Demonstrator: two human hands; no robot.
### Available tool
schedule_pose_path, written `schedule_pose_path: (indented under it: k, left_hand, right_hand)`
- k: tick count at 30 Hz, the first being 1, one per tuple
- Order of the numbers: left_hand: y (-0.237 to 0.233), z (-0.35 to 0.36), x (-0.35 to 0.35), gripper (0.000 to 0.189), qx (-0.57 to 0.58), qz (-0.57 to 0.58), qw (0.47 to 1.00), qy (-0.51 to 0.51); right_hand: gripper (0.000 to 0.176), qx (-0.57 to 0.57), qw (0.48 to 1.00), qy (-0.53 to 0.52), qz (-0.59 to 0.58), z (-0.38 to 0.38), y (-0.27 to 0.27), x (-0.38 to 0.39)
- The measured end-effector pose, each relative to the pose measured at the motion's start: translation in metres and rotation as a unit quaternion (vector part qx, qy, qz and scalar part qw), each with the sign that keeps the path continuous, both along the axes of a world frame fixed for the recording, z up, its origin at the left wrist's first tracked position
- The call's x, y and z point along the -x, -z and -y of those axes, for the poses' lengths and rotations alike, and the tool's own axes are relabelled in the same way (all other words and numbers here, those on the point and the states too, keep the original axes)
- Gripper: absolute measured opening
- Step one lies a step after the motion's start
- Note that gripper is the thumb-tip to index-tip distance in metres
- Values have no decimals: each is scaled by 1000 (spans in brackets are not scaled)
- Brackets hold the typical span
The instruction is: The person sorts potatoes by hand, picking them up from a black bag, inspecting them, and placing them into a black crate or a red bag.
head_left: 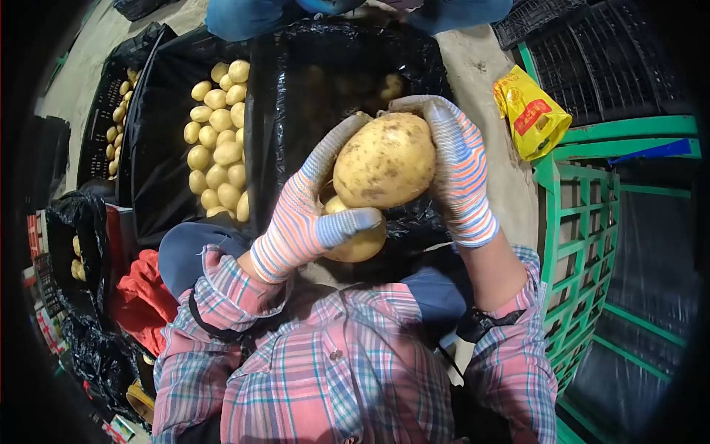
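Observation:
A large yellow potato (386,159) with dark dirt specks is held up in front of my chest. My right hand (455,163), in a striped knit glove, wraps around its right and far side. In a matching glove, my left hand (307,200) has its fingers at the big potato's left side. Its thumb lies across a second, smaller potato (359,244), which sits lower and is partly covered by the thumb and the big potato. Below the hands is a crate lined with black plastic (436,63), with a few potatoes dimly visible inside.
To the left stands a black-lined crate (159,148) with many potatoes (222,137); another black crate (96,140) with potatoes is beyond it. A yellow bag (532,111) lies at the right, near a green metal frame (551,222). Another person's legs (244,16) are at the far side.

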State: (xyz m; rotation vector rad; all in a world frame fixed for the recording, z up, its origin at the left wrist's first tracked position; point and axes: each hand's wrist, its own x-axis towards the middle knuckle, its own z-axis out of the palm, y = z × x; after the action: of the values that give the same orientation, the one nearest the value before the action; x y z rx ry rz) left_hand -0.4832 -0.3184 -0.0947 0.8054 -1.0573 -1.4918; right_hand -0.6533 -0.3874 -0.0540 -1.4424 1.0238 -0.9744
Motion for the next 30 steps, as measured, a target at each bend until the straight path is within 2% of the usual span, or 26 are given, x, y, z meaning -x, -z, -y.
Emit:
schedule_pose_path:
  k: [1,2,3,5,6,7,9,10,11,12,14,15,17,18,19,22,23,24,25,26,27,28,29,30]
  left_hand:
    - [-3,-1,-1,93,-2,2,1000,-2]
    - [-8,-1,-1,94,-27,-19,999,3]
    - [-11,-1,0,94,-52,-41,998,6]
    - [-8,-1,-3,93,-41,-39,998,-14]
    - [-7,1,-6,93,-30,-15,999,-2]
    - [-6,2,-9,92,-20,10,1000,10]
    - [-2,1,-8,87,-42,-39,998,17]
    - [-4,1,-9,78,-18,-13,1000,9]
    - [-5,1,-11,71,5,13,1000,-1]
    - [-6,2,-12,71,6,15,1000,-8]
    - [-8,2,-12,54,3,62,997,-51]
    - [-5,2,-10,54,4,63,996,-56]
    - [6,1,-5,45,-19,-62,997,-29]
    - [6,-2,-4,45,-56,-87,994,-21]
    - [5,-2,-2,45,-111,-105,988,-18]
    - [5,-4,0,43,-130,-124,983,-30]
    - [1,-6,-1,43,-184,-155,970,-30]
    - [-3,-7,0,43,-237,-184,953,-29]
    - [4,-7,-1,43,-234,-184,954,-28]
    - [20,-8,-2,44,-265,-298,916,33]
    - [29,-8,-1,45,-292,-405,861,94]
    - [34,-9,0,54,-275,-357,890,64]
    - [35,-9,-1,54,-272,-353,892,68]
    - [36,-10,-2,59,-299,-389,865,108]
  right_hand:
    - [31,-33,998,6,45,2,3,2]
    - [41,-88,995,-8,56,0,-1,3]
    - [41,-89,994,-13,56,-3,0,3]
    - [52,-3,998,-67,-12,-8,3,1]
    - [62,-24,994,-100,-28,-5,2,5]
    - [62,-24,994,-105,-26,-5,2,4]
    - [54,-194,966,-63,162,-9,4,1]
    - [55,-215,959,-56,175,-10,5,1]
    - [55,-215,959,-63,176,-10,8,1]
    - [54,-196,963,-58,177,-10,12,1]
    - [53,-164,966,-60,191,-14,17,0]
    - [53,-163,966,-65,191,-15,19,0]
    - [53,-240,925,-94,279,-17,23,2]
    - [54,-251,920,-103,281,-17,26,4]
    - [54,-248,920,-109,282,-18,28,3]
    - [61,-233,936,-76,252,-22,27,4]
    - [61,-230,937,-78,251,-22,30,5]
    - [62,-261,915,-87,295,-20,37,9]
    - [64,-292,890,-95,338,-19,39,12]
    - [66,-321,869,-100,363,-19,31,13]
    - [66,-319,870,-100,363,-20,27,13]
    - [68,-235,912,-88,325,-19,24,11]
    - [70,-148,944,-73,284,-18,20,11]
    - [72,-76,959,-90,256,-16,15,13]
